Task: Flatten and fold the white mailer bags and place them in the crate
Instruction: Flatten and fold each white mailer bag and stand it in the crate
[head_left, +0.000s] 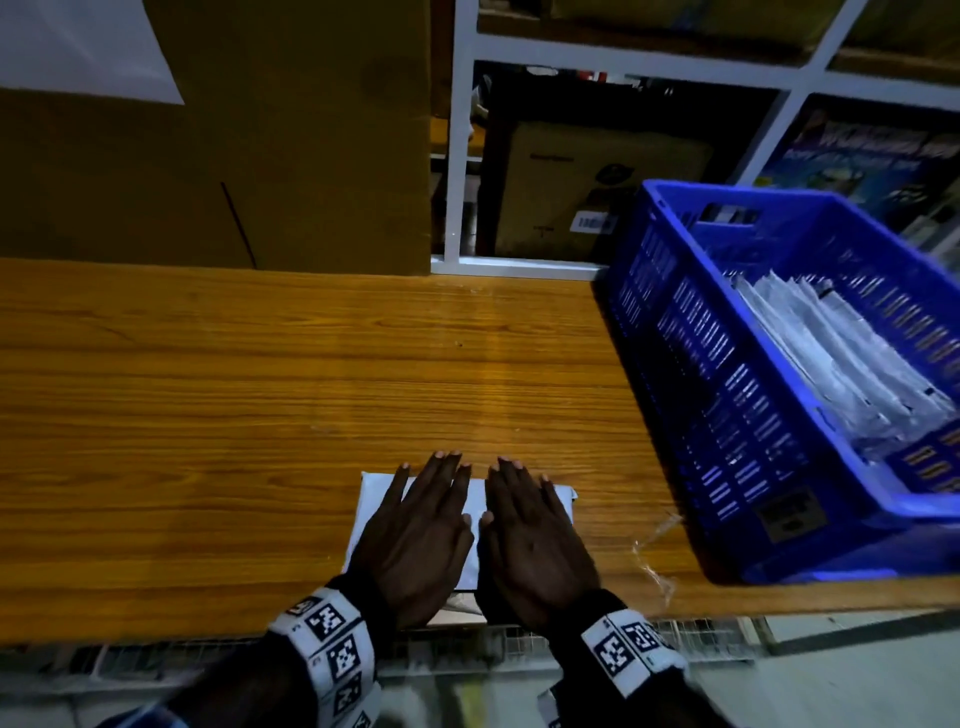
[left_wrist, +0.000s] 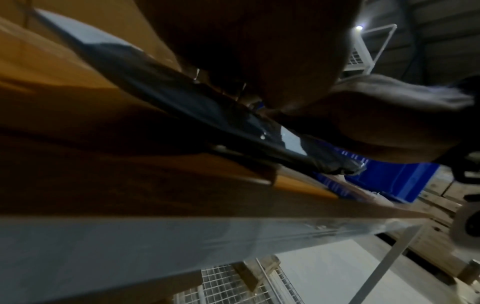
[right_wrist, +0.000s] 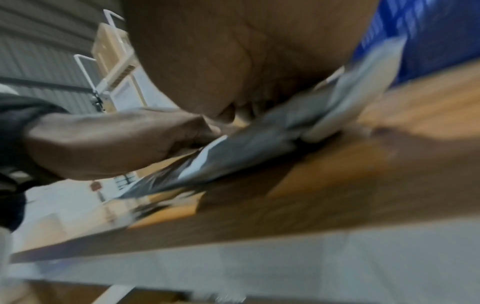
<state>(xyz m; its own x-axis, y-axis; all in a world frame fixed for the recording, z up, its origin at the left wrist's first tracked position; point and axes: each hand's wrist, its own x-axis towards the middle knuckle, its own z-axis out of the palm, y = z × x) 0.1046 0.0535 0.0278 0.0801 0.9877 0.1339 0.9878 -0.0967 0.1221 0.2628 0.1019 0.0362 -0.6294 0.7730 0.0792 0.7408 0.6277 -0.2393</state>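
A white mailer bag (head_left: 375, 499) lies folded near the front edge of the wooden table (head_left: 260, 395). My left hand (head_left: 421, 525) and my right hand (head_left: 530, 525) lie side by side on it, palms down, fingers straight, pressing it flat. Most of the bag is hidden under them. In the left wrist view the bag (left_wrist: 291, 142) shows as a thin dark sheet under my palm. In the blurred right wrist view the bag (right_wrist: 259, 148) runs under my right palm, with the left hand (right_wrist: 109, 144) beside it. The blue crate (head_left: 727, 415) at the right holds several folded white bags (head_left: 841, 364).
A large cardboard box (head_left: 218, 156) stands at the table's back left. White shelving (head_left: 519, 156) with boxes fills the back behind the table. A scrap of clear tape (head_left: 654, 551) lies between my hands and the crate. Bare wood stretches to the left of the bag.
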